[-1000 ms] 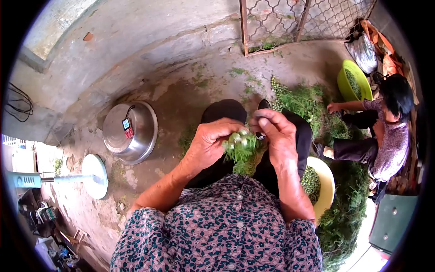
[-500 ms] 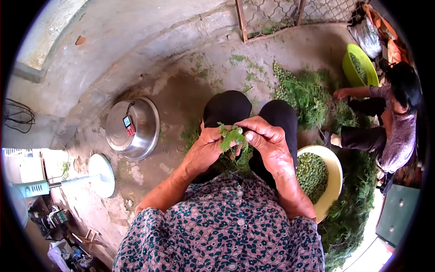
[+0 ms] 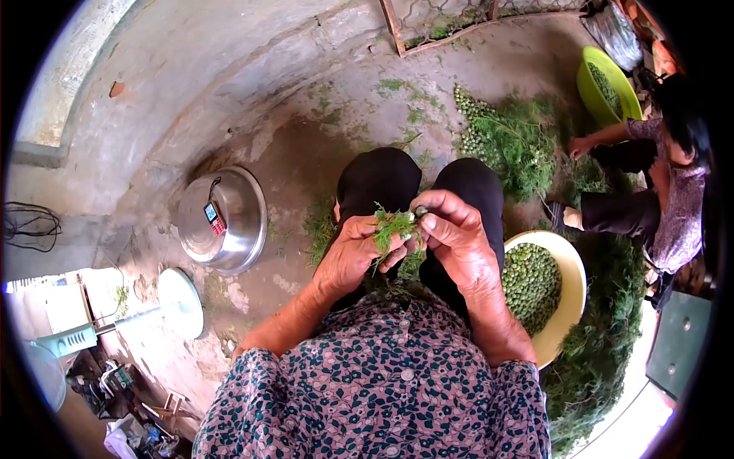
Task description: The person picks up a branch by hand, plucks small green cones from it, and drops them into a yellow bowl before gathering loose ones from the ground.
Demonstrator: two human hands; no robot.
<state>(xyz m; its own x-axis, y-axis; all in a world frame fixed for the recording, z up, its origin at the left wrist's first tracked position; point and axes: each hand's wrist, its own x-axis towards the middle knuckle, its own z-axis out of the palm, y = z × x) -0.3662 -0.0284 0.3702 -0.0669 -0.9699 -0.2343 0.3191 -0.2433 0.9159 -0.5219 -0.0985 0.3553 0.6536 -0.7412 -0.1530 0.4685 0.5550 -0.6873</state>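
Note:
Between thumb and fingers, my left hand [image 3: 348, 252] pinches a feathery green sprig [image 3: 392, 226] above my lap. My right hand [image 3: 464, 245] is right beside it, thumb and forefinger closed on a small round green fruit [image 3: 420, 210] at the sprig's edge. Whether that fruit is still joined to the sprig, I cannot tell. More green sprays lie on my lap below the hands, partly hidden. Close to my right forearm stands a cream basin [image 3: 575, 302] holding many similar round green fruits [image 3: 531, 287].
A heap of green branches [image 3: 600, 352] lies right of the basin. Ahead are more branches [image 3: 527, 153] and loose fruits on the floor. A co-worker [image 3: 677, 206] sits at right near a lime-green basin [image 3: 627, 99]. At left are an upturned metal basin [image 3: 248, 229] with a small device [image 3: 215, 218] and a fan [image 3: 181, 304].
My right thumb and forefinger have shifted up slightly, and a round fruit now shows between them. The sprig has turned in my left hand. The whole view has tilted a little.

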